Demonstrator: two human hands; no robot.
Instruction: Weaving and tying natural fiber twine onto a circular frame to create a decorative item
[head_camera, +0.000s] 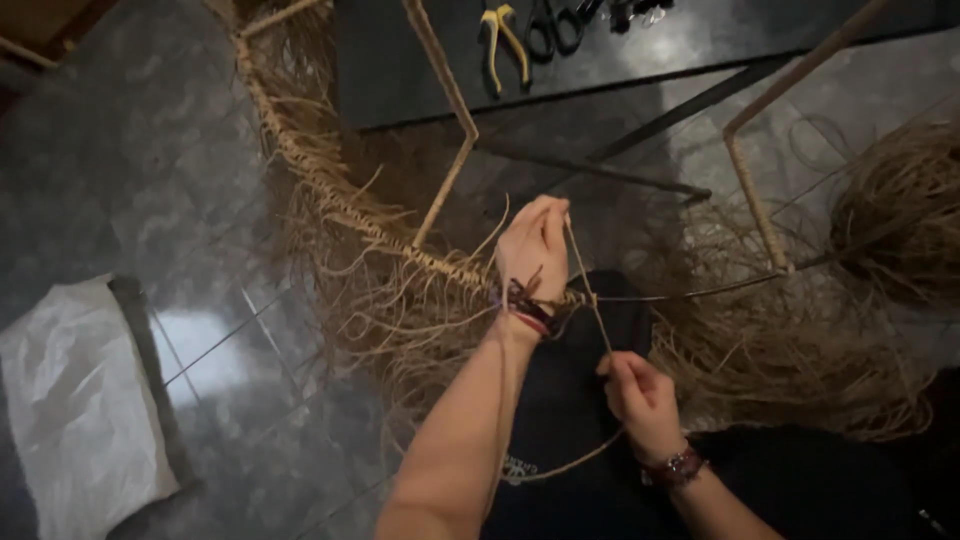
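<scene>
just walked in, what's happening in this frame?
A person is working pale raffia-like fibre onto a wire frame, seen from a head camera. The left hand is up at the frame's wrapped rim, pinching a strand that runs down to the right hand, which grips its lower part. Loose fringe hangs from the wrapped part of the rim. A bundle of fibre lies on the right, pliers and scissors on the dark surface at the top, a white bag on the floor.

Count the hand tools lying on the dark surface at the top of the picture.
2 clear: yellow-handled pliers left, black-handled scissors beside them. A third dark item at the right is cut off at the edge; more may be hidden.
</scene>
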